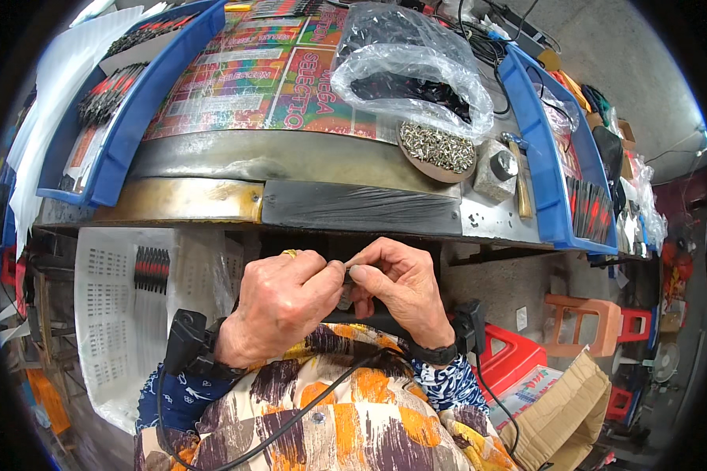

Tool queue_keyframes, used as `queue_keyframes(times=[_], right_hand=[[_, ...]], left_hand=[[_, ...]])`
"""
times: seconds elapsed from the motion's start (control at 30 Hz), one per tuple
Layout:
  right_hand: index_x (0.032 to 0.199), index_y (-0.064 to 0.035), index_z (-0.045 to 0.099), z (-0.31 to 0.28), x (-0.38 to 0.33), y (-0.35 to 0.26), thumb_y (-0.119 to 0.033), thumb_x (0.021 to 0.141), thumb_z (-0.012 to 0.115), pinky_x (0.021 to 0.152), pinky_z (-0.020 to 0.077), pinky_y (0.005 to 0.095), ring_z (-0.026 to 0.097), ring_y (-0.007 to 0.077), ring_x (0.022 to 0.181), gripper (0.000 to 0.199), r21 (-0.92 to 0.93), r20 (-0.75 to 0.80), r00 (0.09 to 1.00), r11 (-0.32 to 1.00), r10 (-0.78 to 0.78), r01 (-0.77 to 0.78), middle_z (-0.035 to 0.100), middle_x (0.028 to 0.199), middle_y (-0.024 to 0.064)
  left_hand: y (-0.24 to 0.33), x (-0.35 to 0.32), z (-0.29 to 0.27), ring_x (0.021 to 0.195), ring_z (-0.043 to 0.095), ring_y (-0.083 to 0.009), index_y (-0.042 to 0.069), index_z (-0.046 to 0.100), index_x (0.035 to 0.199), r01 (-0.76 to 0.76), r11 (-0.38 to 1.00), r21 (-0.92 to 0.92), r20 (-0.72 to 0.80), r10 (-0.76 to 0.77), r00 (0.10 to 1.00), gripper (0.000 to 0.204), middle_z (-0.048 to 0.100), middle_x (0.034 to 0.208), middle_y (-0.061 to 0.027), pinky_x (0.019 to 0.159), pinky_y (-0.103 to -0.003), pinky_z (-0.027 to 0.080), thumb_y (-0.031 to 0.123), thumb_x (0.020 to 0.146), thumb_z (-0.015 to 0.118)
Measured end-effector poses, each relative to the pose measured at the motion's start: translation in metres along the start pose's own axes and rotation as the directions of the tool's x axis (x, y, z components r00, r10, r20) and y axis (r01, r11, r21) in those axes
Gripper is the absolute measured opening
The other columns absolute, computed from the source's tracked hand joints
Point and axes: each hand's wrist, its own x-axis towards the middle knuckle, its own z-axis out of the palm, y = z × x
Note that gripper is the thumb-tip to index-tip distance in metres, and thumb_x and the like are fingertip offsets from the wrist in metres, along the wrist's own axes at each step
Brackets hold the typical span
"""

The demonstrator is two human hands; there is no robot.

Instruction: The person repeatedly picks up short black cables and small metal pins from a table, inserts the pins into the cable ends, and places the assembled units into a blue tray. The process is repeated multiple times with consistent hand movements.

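Nearest the camera lies a patterned garment point(346, 424) in orange, purple and cream, crossed by a black cable point(291, 424). Each wrist carries a black strapped device point(187, 341). To the lower right stand a red plastic stool point(511, 357) and a cardboard box point(562, 408).

Above the lap, both hands meet just below the bench edge. The left hand point(279, 302) is closed, thumb and forefinger pinched narrow; a gold ring point(290, 253) sits on one finger. The right hand point(397, 286) is likewise closed to a narrow pinch. Between the two sets of fingertips sits a small slim metal piece point(352, 263), gripped by both hands; its exact shape cannot be told.

To the left hangs a white perforated sheet point(110, 330) bearing a row of dark items point(151, 269).

Beyond the hands runs the metal-faced workbench point(361, 206). On its right part rest a round dish of small silver parts point(438, 149), a grey metal block point(496, 169) and a hammer point(522, 180). Farther back lies a clear plastic bag point(408, 67) holding dark pieces. A blue tray point(130, 118) flanks the bench on the left and a second blue tray point(546, 149) on the right.
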Motion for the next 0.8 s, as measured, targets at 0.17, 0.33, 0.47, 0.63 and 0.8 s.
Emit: queue_keyframes(times=[0.17,0.33,0.47,0.63,0.8], right_hand=[[0.093,0.0021,0.064,0.005,0.001,0.0,-0.007,0.093,0.064,0.049,0.047,0.0205,0.06,0.0088,0.055,0.009,-0.01,-0.071,0.997,1.0,-0.024,0.024,0.065,0.071,0.0054],[0.094,0.0025,0.064,0.006,0.003,0.001,-0.004,0.093,0.065,0.047,0.045,0.0201,0.059,0.0083,0.055,0.007,-0.048,-0.113,0.988,0.994,-0.108,0.103,0.065,0.074,0.0045],[0.1,0.0031,0.064,0.0,0.003,-0.003,-0.003,0.094,0.064,0.05,0.048,0.0209,0.061,0.0088,0.058,0.009,-0.047,-0.086,0.976,0.979,-0.2,0.196,0.065,0.075,0.0044],[0.106,0.0046,0.067,-0.018,0.0,-0.02,0.002,0.091,0.064,0.057,0.0518,0.0203,0.062,0.0076,0.063,0.015,-0.265,-0.14,0.943,0.929,-0.301,0.257,0.067,0.079,0.0056],[0.099,0.0022,0.07,-0.051,0.014,-0.041,-0.002,0.088,0.068,0.055,0.0476,0.023,0.06,0.0092,0.063,0.012,-0.82,-0.206,0.689,0.507,-0.695,0.266,0.067,0.08,0.0054]], left_hand=[[0.001,0.001,0.003,0.057,0.059,-0.022,0.004,0.065,0.088,0.004,0.999,0.043,0.01,-0.005,1.0,0.018,0.054,0.068,-0.0045,0.051,-0.034,0.047,0.007,0.072,0.072],[0.001,0.011,0.001,0.057,0.06,-0.0232,0.004,0.065,0.09,0.0,1.0,0.026,-0.008,0.0,1.0,0.021,0.057,0.07,-0.0055,0.051,-0.034,0.048,0.007,0.07,0.073],[0.002,0.019,0.001,0.059,0.06,-0.024,0.003,0.066,0.09,-0.006,1.0,0.002,-0.013,0.006,1.0,0.022,0.058,0.072,-0.0062,0.052,-0.034,0.049,0.007,0.07,0.074],[0.002,0.03,0.001,0.059,0.06,-0.0245,0.004,0.066,0.091,-0.008,1.0,-0.025,-0.044,0.007,0.999,0.024,0.058,0.071,-0.0063,0.053,-0.035,0.048,0.006,0.069,0.076],[0.0,0.033,-0.004,0.06,0.061,-0.0271,0.002,0.066,0.089,0.048,0.999,-0.007,-0.04,-0.048,0.998,0.023,0.06,0.071,-0.0096,0.053,-0.036,0.048,0.002,0.068,0.077]])
